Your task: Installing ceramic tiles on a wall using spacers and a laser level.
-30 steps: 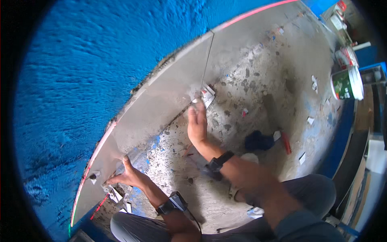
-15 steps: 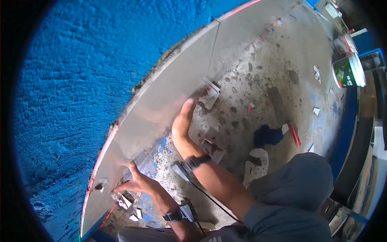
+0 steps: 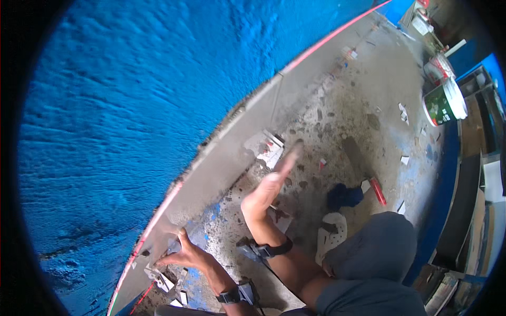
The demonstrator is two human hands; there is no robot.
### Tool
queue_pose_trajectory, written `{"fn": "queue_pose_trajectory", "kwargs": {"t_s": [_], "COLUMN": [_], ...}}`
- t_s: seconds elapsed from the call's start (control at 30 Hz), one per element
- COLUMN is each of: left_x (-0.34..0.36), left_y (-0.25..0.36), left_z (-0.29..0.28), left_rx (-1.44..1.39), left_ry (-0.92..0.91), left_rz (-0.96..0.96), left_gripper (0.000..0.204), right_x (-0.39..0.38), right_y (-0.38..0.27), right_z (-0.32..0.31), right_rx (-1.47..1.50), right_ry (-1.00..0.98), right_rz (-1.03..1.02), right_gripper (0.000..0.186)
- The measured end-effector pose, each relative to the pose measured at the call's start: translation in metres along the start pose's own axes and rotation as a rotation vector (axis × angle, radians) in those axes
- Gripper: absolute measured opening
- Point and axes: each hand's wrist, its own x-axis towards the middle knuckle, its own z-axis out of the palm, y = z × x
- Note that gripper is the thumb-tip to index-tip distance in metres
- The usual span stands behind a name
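In the head view, the right hand (image 3: 263,195) had swung off the grey tile (image 3: 226,152) to hang over the floor (image 3: 379,152), fingers outstretched, nothing visible in its grasp; the left hand (image 3: 190,255) had stayed at the tile's near left end, thumb and fingers spread wide at its face; the tile stood along the foot of the blue wall (image 3: 121,121), so any steadying seemed left to that hand alone.

The right fingertips were blurred; whether the left fingertips pressed on the tile could not be told; the left hand covered part of the lower edge, where white pieces (image 3: 165,283) lay close by; the left forearm was cut off by the picture's lower edge.
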Motion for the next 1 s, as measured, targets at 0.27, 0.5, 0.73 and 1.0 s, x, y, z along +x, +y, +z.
{"fn": "queue_pose_trajectory", "kwargs": {"t_s": [0.27, 0.5, 0.73, 1.0], "left_x": [-0.007, 0.013, 0.036, 0.068], "left_y": [0.006, -0.004, -0.007, -0.094], "left_z": [0.004, -0.025, -0.066, -0.128], "left_rx": [0.233, 0.129, -0.142, -0.459], "left_ry": [0.092, 0.131, 0.156, 0.184], "left_rz": [0.025, -0.034, -0.229, -0.448], "left_gripper": [0.124, 0.119, 0.107, 0.108], "right_x": [0.022, 0.059, 0.053, -0.019], "right_y": [0.002, -0.014, -0.011, 0.019], "right_z": [0.028, 0.025, 0.024, 0.041], "right_rx": [-0.444, -0.467, -0.441, -0.466], "right_ry": [0.037, 0.053, 0.053, -0.047], "right_rz": [-0.462, -0.535, -0.489, -0.501], "right_gripper": [0.078, 0.075, 0.077, 0.076]}}
